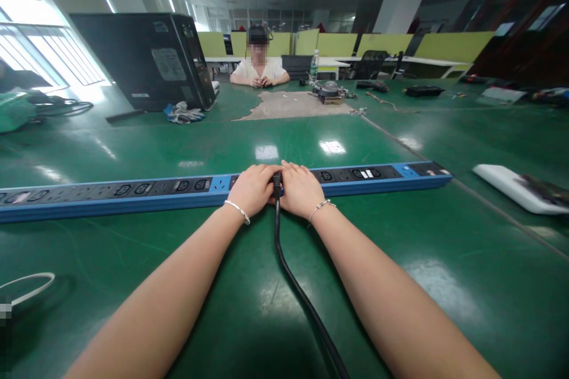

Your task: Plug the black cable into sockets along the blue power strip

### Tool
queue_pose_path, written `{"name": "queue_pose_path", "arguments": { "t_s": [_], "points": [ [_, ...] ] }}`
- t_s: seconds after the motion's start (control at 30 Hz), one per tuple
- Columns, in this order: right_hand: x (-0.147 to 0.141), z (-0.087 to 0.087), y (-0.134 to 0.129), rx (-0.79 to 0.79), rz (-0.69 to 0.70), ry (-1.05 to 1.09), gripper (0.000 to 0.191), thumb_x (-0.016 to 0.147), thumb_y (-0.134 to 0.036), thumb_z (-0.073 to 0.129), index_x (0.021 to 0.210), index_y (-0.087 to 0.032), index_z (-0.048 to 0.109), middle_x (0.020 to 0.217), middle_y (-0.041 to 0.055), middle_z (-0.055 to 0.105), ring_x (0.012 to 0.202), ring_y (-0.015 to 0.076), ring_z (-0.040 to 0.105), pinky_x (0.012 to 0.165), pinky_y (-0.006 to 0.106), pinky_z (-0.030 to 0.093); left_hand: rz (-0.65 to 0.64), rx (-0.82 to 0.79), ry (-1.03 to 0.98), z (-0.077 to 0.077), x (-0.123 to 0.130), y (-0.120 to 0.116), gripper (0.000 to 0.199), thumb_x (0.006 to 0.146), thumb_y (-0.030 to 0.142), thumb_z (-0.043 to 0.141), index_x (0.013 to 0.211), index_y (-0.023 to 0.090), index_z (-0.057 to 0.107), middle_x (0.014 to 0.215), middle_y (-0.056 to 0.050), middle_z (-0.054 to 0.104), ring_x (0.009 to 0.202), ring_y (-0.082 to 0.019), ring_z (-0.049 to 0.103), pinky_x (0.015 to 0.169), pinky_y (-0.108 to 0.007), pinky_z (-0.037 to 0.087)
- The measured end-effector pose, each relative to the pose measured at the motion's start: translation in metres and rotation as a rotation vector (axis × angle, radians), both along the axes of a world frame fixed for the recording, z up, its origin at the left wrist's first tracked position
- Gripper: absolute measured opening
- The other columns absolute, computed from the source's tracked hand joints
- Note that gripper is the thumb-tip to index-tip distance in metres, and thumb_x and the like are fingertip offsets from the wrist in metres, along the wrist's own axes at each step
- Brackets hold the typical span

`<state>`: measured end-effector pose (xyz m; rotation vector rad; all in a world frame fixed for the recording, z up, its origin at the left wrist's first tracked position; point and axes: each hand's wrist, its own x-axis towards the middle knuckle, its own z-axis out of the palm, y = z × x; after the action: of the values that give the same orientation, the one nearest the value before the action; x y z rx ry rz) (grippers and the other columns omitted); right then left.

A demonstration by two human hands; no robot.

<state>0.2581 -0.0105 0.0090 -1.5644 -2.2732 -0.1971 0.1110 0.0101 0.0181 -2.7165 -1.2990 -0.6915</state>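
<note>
A long blue power strip (pixel 195 202) with black socket panels lies across the green table. Both hands are at its middle, side by side. My left hand (pixel 252 189) wraps over the strip, its thumb against the black plug (pixel 277 180). From the other side my right hand (pixel 302 190) also closes over the strip, next to the plug. The plug's front end and most fingertips are hidden. A black cable (pixel 291 275) runs from the plug toward the table's near edge, between my forearms. Each wrist wears a bracelet.
A black computer case (pixel 151 62) stands at the back left, with gloves (pixel 183 113) beside it. Across the table sits a person (pixel 259 68) with hands together. A bottle (pixel 315 66) and a metal device (pixel 329 90) are nearby. A white object (pixel 518 188) lies at right.
</note>
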Motion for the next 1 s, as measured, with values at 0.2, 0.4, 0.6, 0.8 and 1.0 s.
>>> {"name": "queue_pose_path", "arguments": {
  "t_s": [0.2, 0.4, 0.6, 0.8, 1.0],
  "points": [
    [-0.001, -0.0015, -0.0007, 0.029, 0.01, 0.015, 0.06, 0.075, -0.042, 0.057, 0.122, -0.006, 0.049, 0.132, 0.0183, 0.05, 0.122, 0.0284, 0.044, 0.105, 0.043, 0.028, 0.004, 0.033, -0.04, -0.0043, -0.0013, -0.0036, 0.033, 0.085, 0.019, 0.039, 0.116, 0.019, 0.053, 0.107, -0.007, 0.063, 0.097, -0.021, 0.055, 0.09, -0.035, 0.042],
    [-0.0016, -0.0005, -0.0012, 0.041, 0.012, 0.027, 0.058, 0.073, -0.04, 0.057, 0.12, -0.007, 0.051, 0.128, 0.0175, 0.053, 0.118, 0.0277, 0.047, 0.103, 0.042, 0.029, 0.024, 0.057, -0.031, -0.0058, 0.0026, -0.0041, 0.035, 0.086, 0.018, 0.036, 0.116, 0.015, 0.052, 0.108, -0.01, 0.062, 0.099, -0.022, 0.055, 0.091, -0.036, 0.041],
    [-0.0019, -0.0012, -0.001, 0.057, 0.007, 0.03, 0.056, 0.075, -0.038, 0.053, 0.12, -0.005, 0.052, 0.127, 0.0174, 0.054, 0.117, 0.0275, 0.047, 0.103, 0.041, 0.029, 0.025, 0.059, -0.02, -0.0061, 0.0029, -0.0042, 0.034, 0.086, 0.018, 0.035, 0.116, 0.015, 0.052, 0.108, -0.01, 0.062, 0.1, -0.022, 0.054, 0.09, -0.037, 0.042],
    [-0.0017, -0.001, -0.0008, 0.07, 0.018, 0.039, 0.052, 0.075, -0.037, 0.054, 0.117, -0.007, 0.053, 0.122, 0.0165, 0.057, 0.113, 0.0268, 0.05, 0.1, 0.04, 0.031, 0.038, 0.067, -0.03, -0.0083, 0.0022, -0.0055, 0.035, 0.086, 0.017, 0.035, 0.117, 0.016, 0.051, 0.11, -0.011, 0.062, 0.101, -0.023, 0.054, 0.09, -0.039, 0.042],
    [-0.0012, -0.0014, -0.0007, 0.081, 0.028, 0.045, 0.049, 0.074, -0.04, 0.057, 0.113, -0.009, 0.054, 0.116, 0.0157, 0.06, 0.109, 0.0257, 0.051, 0.098, 0.039, 0.031, 0.031, 0.031, -0.1, -0.005, 0.0037, -0.0059, 0.033, 0.086, 0.017, 0.036, 0.115, 0.015, 0.052, 0.107, -0.011, 0.062, 0.1, -0.022, 0.054, 0.091, -0.039, 0.042]
  ]
}}
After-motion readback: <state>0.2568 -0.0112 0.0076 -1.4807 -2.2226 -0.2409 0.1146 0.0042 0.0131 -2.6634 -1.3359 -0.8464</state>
